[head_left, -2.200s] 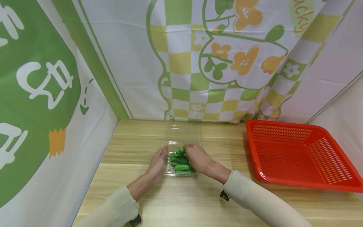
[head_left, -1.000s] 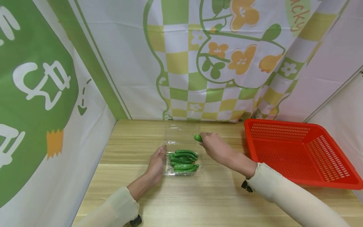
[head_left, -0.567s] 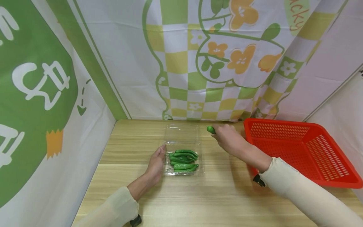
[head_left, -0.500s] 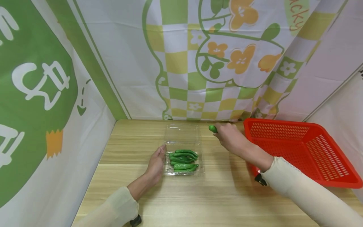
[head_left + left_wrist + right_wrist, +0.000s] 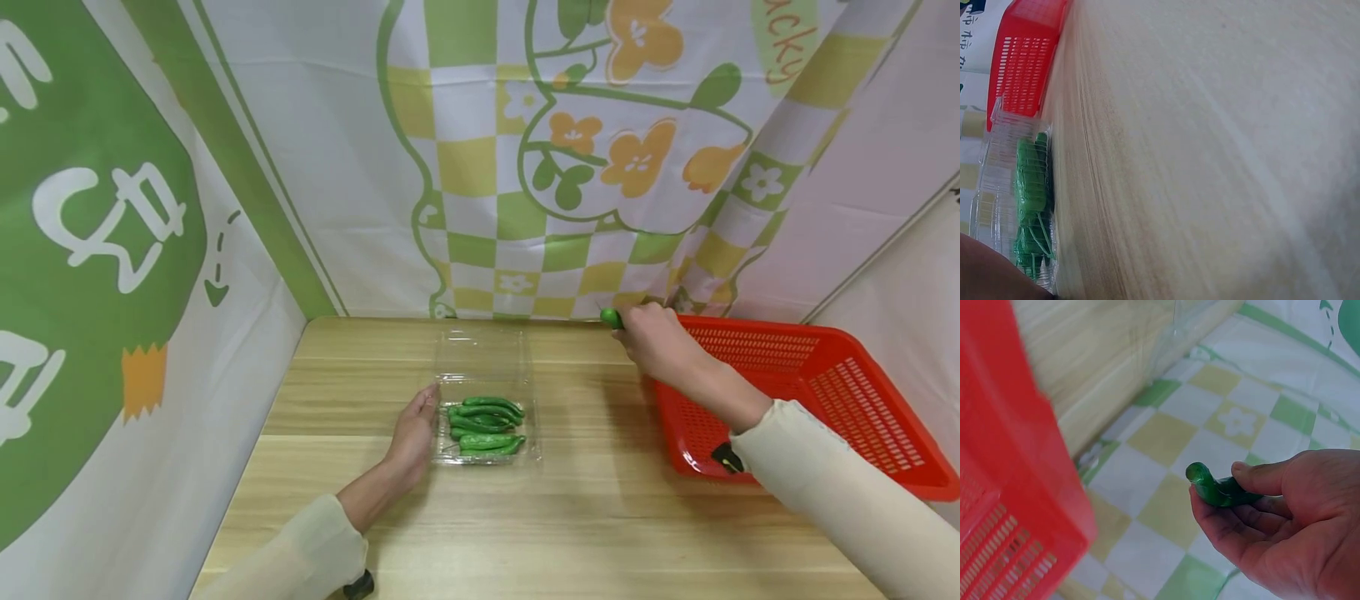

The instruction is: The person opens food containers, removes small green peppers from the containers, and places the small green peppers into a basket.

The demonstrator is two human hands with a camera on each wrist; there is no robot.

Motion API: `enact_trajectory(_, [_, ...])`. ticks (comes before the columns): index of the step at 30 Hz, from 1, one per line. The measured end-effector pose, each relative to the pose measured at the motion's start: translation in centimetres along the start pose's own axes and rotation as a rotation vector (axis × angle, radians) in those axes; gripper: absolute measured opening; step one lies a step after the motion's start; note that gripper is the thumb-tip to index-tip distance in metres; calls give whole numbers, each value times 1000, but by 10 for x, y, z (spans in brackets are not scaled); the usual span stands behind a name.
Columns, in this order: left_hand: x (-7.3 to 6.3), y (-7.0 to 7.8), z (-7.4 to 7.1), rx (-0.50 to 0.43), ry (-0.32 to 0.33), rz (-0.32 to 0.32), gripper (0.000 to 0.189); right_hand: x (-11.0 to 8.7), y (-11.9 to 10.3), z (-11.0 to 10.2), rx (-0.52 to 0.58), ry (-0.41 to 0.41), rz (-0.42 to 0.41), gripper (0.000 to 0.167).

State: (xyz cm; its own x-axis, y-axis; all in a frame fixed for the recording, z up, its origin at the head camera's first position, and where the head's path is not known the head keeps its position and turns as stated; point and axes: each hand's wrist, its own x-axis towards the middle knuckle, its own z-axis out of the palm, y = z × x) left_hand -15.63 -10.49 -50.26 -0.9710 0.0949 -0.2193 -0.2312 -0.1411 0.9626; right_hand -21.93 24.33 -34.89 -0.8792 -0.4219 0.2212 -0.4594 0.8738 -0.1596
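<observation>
In the head view, my right hand (image 5: 660, 342) pinches a green chili pepper (image 5: 611, 317) above the table, close to the red basket's left rim. The right wrist view shows this curved pepper (image 5: 1207, 487) between thumb and fingers. My left hand (image 5: 411, 437) rests against the left side of an opened clear plastic clamshell box (image 5: 534, 450), its fingers looking fairly straight. Several green chili peppers (image 5: 487, 422) lie side by side in the box. Seen from the left wrist, the peppers (image 5: 1032, 181) show through the clear wall, with part of the hand (image 5: 988, 272) at the lower left.
A red perforated plastic basket (image 5: 843, 414) sits on the right of the wooden table (image 5: 570, 517). The box's transparent lid (image 5: 480, 354) lies folded back toward the wall. A printed cloth (image 5: 472, 167) hangs behind the table, and another covers the left side.
My right hand has lifted a pepper out of the box and carried it right and away toward the basket's far left corner. The left hand has stayed at the box.
</observation>
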Motion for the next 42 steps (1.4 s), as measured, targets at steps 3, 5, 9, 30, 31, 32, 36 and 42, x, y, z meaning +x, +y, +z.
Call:
enact_trajectory(3, [0,-1,1,15,5,3,54,-2,8,-9,7,-29,43,31])
enact_trajectory(5, [1,-2,1,26,8,7,54,-3,13,-14,16,-55,72,31])
enact_trajectory(9, [1,-3,1,39,12,8,54,-6,22,-22,28,-87,111,31])
enact_trajectory(30, [0,-1,1,46,9,0,53,-21,79,-39,16,-178,218,40])
enact_trajectory(31, [0,0,1,47,9,-1,53,-21,82,-39,13,-178,214,40])
enact_trajectory(32, [0,0,1,48,9,-2,53,-22,85,-39,17,-180,208,40])
enact_trajectory(36, [0,-1,1,43,11,-4,53,-23,93,-37,22,-198,194,34])
enact_trajectory(42, [0,0,2,34,16,-2,53,-22,101,-35,30,-283,255,41])
